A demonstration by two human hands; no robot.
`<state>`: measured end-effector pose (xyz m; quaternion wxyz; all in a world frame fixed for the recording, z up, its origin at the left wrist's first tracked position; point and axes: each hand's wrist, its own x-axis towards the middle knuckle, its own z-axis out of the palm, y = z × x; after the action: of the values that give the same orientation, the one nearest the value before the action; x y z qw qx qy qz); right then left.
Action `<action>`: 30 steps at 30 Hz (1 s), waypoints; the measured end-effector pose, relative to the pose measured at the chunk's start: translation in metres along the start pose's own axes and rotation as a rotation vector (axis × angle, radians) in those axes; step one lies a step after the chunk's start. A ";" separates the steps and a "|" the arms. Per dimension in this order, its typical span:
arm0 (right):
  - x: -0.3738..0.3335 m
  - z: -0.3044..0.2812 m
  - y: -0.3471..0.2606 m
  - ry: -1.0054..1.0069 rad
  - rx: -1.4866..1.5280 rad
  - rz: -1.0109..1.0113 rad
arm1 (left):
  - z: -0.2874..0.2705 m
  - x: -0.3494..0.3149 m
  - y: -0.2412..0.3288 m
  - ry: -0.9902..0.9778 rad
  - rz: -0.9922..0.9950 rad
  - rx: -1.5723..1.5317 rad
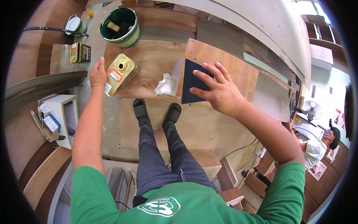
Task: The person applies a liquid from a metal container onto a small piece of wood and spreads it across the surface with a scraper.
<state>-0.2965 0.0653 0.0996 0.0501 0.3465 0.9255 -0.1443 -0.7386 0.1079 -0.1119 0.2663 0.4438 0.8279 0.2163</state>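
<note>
My left hand (98, 73) is at the left side of a rectangular metal can (124, 67) with a gold top and a round open spout. Its fingers are stretched out; whether they touch the can, I cannot tell. Over a dark flat sheet (189, 84) my right hand (221, 87) is spread, fingers apart. That sheet lies against the left part of a brown wooden board or box (227, 61), and the hand partly covers it. Between the can and the sheet lies a crumpled white wad (166, 86), cloth or plastic.
A green bucket (133, 36) with a brush inside stands at the far left. Beyond my left hand are a second can (79, 53) and a small lidded pail (75, 25). Open wooden drawers (226, 172) lie near my legs. At the right another person (315, 149) stands near a fan (311, 110).
</note>
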 end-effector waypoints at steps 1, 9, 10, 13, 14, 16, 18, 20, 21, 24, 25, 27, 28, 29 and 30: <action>-0.008 -0.001 0.005 -0.025 -0.017 -0.007 | -0.002 0.000 -0.002 -0.001 -0.002 -0.003; -0.141 -0.011 0.065 -0.193 -0.097 0.076 | 0.005 0.007 -0.014 0.043 0.048 -0.083; -0.154 -0.014 0.066 -0.246 -0.092 0.134 | 0.006 0.009 -0.019 0.074 0.086 -0.084; -0.198 -0.014 0.078 -0.284 -0.141 0.207 | 0.008 0.011 -0.019 0.047 0.070 -0.063; -0.209 -0.014 0.080 -0.290 -0.136 0.242 | 0.008 0.012 -0.021 0.059 0.086 -0.072; -0.228 -0.018 0.084 -0.297 -0.135 0.284 | 0.006 0.014 -0.022 0.046 0.085 -0.054; -0.247 -0.026 0.089 -0.384 -0.146 0.391 | 0.009 0.011 -0.021 0.030 0.068 -0.037; -0.265 -0.028 0.095 -0.364 -0.211 0.477 | 0.010 0.012 -0.023 0.041 0.095 -0.065; -0.271 -0.027 0.099 -0.345 -0.270 0.553 | 0.010 0.013 -0.025 0.057 0.116 -0.087; -0.237 -0.034 0.091 -0.127 -0.257 0.594 | 0.011 0.007 -0.017 0.042 0.104 -0.081; -0.217 -0.036 0.086 0.008 -0.235 0.593 | 0.007 0.007 -0.017 0.055 0.112 -0.075; -0.163 -0.042 0.074 0.128 -0.168 0.453 | 0.005 0.008 -0.018 0.041 0.117 -0.084; -0.138 -0.045 0.069 0.124 -0.149 0.388 | 0.006 0.006 -0.015 0.040 0.118 -0.090; -0.113 -0.045 0.065 0.121 -0.124 0.321 | 0.005 0.006 -0.014 0.048 0.124 -0.085; -0.088 -0.043 0.063 0.132 -0.120 0.318 | 0.002 0.006 -0.015 0.021 0.091 -0.080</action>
<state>-0.1883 0.0687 0.1430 0.0322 0.4934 0.8674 -0.0561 -0.7493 0.1054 -0.1241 0.2651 0.4677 0.8002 0.2658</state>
